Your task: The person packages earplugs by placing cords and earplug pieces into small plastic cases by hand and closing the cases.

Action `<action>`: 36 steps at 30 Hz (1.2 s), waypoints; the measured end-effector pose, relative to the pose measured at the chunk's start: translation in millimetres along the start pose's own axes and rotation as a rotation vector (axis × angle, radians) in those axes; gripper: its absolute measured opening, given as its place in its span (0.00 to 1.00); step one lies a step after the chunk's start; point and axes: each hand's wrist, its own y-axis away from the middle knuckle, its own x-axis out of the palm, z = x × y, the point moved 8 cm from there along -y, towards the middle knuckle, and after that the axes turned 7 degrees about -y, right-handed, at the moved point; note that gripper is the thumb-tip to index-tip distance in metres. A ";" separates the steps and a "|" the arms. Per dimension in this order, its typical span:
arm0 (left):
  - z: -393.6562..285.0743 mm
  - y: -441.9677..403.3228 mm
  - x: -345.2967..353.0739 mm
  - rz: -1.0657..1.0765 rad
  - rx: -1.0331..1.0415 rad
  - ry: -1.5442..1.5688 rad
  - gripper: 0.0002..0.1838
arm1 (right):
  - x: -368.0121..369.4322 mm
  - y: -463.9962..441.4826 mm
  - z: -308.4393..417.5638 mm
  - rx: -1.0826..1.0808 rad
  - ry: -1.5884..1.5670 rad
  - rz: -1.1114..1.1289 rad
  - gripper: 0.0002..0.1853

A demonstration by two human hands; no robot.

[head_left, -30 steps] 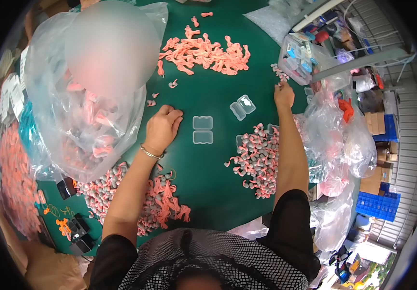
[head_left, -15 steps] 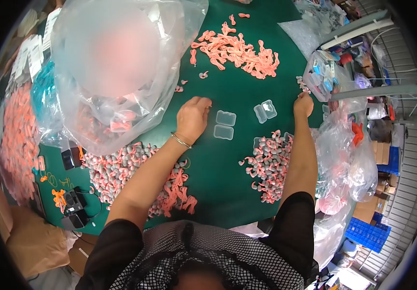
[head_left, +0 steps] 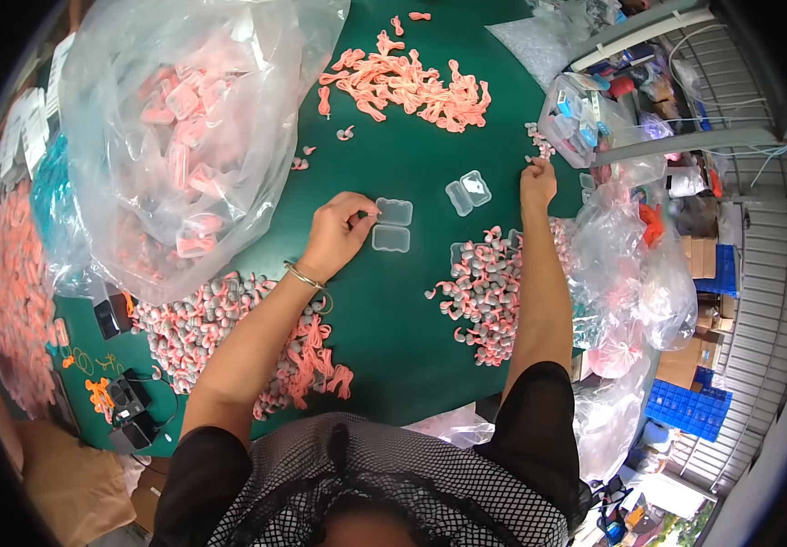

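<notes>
My left hand (head_left: 339,235) is closed in a pinch, its fingertips at the left edge of an open clear plastic case (head_left: 392,239). Whatever the pinch holds is too small to make out. At the far right, my right hand (head_left: 537,189) has its fingers drawn together at a small heap of tiny pale-pink pieces (head_left: 542,141). What lies between those fingertips is unclear. A second open clear case (head_left: 460,198) rests between the hands, with something whitish or a glare in one half. Below it is a pile of small grey-and-coral pieces (head_left: 484,296).
Bundled coral cords (head_left: 411,87) lie at the back of the green table (head_left: 393,337). A large clear bag (head_left: 257,210) of coral packs stands left. Another grey-and-coral pile (head_left: 197,328) lies by my left forearm. Plastic bags (head_left: 617,273) and a clear bin (head_left: 565,123) line the right side.
The whole view has shifted a little left and up. My left hand has come down to the edge of the nearer case. My right hand stays at the small pale-pink heap.
</notes>
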 end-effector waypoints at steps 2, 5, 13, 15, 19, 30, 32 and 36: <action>-3.1 1.4 1.8 0.010 0.014 0.017 0.07 | -4.6 -4.2 -7.3 0.043 0.076 -0.099 0.12; -4.1 3.2 5.3 0.061 -0.010 0.077 0.08 | 0.9 -7.4 -2.1 0.035 0.126 0.021 0.12; -14.6 5.3 7.8 0.117 0.204 -0.097 0.07 | 19.6 -17.0 8.7 0.024 0.369 0.117 0.08; -12.5 7.1 7.1 0.106 0.228 -0.101 0.06 | 14.2 -4.8 35.7 -0.145 0.084 0.081 0.05; -16.8 10.4 8.0 0.150 0.216 -0.191 0.07 | 4.2 94.4 182.6 -0.313 -0.330 0.459 0.02; -17.2 16.5 11.9 0.169 0.300 -0.284 0.07 | 19.2 214.1 247.2 -0.788 -0.134 0.784 0.10; -19.4 17.9 12.5 0.164 0.341 -0.319 0.08 | 17.4 215.3 249.7 -0.823 -0.125 0.770 0.10; -20.2 18.0 13.3 0.183 0.358 -0.320 0.15 | 19.0 209.1 246.6 -0.735 -0.171 0.784 0.10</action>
